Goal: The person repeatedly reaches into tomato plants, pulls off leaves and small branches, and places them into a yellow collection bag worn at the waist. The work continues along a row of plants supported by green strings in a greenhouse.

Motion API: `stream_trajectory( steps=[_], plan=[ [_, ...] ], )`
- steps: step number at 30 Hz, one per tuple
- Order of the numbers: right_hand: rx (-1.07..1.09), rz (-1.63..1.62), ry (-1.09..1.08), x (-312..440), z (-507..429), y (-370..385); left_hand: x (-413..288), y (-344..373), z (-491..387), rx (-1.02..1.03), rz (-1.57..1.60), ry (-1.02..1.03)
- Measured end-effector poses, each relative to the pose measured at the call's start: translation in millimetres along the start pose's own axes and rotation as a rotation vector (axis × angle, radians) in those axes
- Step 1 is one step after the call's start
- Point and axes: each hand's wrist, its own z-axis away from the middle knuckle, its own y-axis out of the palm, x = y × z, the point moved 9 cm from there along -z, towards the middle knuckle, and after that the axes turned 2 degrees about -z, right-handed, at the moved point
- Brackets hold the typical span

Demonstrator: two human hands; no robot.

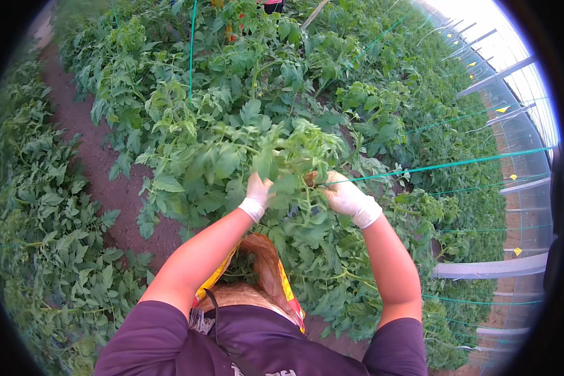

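My left hand [257, 193], in a pale glove, reaches in among the leaves of a tomato plant [225, 157]. Foliage hides its fingertips, so what they grip cannot be made out. On the other side of the stem my right hand [345, 195], gloved too, has its stained fingers curled around a green twine [418, 169]. That twine runs from the fingers up to the right. Some of the leaves around both hands are blurred. Below them, at my waist, an open yellow-and-red bag [282, 277] shows its brown inner side.
Dense tomato rows [42, 235] stand left and right, with a bare soil path [127, 207] at the left. More twines [192, 56] rise overhead. Greenhouse frame bars [493, 268] line the right side. At the far top, a person's pink clothing [271, 2] shows behind the plants.
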Motion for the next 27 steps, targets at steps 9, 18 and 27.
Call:
stream_trajectory(
  steps=[9,18,27],
  plan=[
    [-0.857,-0.947,-0.314,10,39,-25,-44,67,-1,0.267,0.076,-0.282],
    [-0.905,-0.758,-0.181,6,58,6,-81,61,21,0.39,-0.224,-0.095],
    [-0.715,-1.693,-0.659,21,99,19,-81,49,25,0.356,0.005,0.078]
  ],
)
